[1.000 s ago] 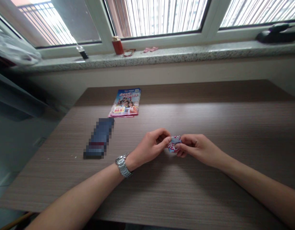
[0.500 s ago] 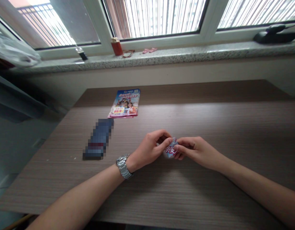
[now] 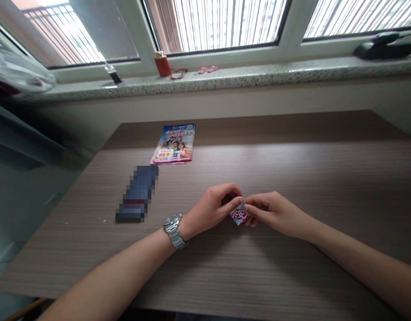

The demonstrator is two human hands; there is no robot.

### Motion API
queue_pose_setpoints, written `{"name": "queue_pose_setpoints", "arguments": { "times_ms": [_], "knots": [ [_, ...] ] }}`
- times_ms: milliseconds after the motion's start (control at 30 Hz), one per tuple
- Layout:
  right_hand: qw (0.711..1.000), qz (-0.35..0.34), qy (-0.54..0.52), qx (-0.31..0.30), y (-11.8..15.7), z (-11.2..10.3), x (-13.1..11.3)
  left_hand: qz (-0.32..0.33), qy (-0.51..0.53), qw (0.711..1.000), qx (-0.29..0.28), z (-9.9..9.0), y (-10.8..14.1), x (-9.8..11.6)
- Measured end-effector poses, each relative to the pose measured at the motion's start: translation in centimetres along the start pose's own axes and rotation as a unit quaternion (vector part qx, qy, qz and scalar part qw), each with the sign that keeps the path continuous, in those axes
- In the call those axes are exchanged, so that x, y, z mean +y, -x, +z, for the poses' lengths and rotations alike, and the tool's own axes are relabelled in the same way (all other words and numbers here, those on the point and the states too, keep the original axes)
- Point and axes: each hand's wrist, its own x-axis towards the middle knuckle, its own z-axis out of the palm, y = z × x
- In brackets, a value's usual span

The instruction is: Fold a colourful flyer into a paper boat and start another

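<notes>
A small folded piece of printed paper (image 3: 239, 216), pale blue with red and white lettering, is pinched between both hands above the table. My left hand (image 3: 217, 205), with a metal watch (image 3: 174, 231) on its wrist, is closed on the paper's upper left, thumb on top. My right hand (image 3: 270, 209) grips it from the right between thumb and forefinger, its other fingers curled beneath. The fingers hide much of the paper, so its full shape cannot be made out.
A stack of printed leaflets (image 3: 174, 143) lies at the table's back left. A blurred-out dark blue flat object (image 3: 137, 194) is in front of it. Along the granite windowsill (image 3: 259, 79) stand a red lighter-like case (image 3: 162, 66) and a black device (image 3: 386, 47).
Both hands have shifted slightly, and the fingertips have come closer together. The visible part of the paper now ends in a clearer pointed lower corner.
</notes>
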Motion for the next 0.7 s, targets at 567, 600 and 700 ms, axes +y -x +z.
{"name": "queue_pose_setpoints", "arguments": {
  "times_ms": [567,600,700],
  "knots": [
    [0.998,0.006,-0.052,0.030,-0.15,-0.24,0.41,-0.002,0.002,0.999,0.039,0.03,0.03,-0.01],
    [0.998,0.004,-0.052,0.035,-0.16,-0.27,0.42,-0.004,0.010,0.999,0.042,0.07,0.04,-0.08],
    [0.996,-0.001,-0.053,0.071,-0.23,-0.49,0.39,-0.024,0.034,0.998,0.056,0.15,0.08,-0.24]
  ]
}}
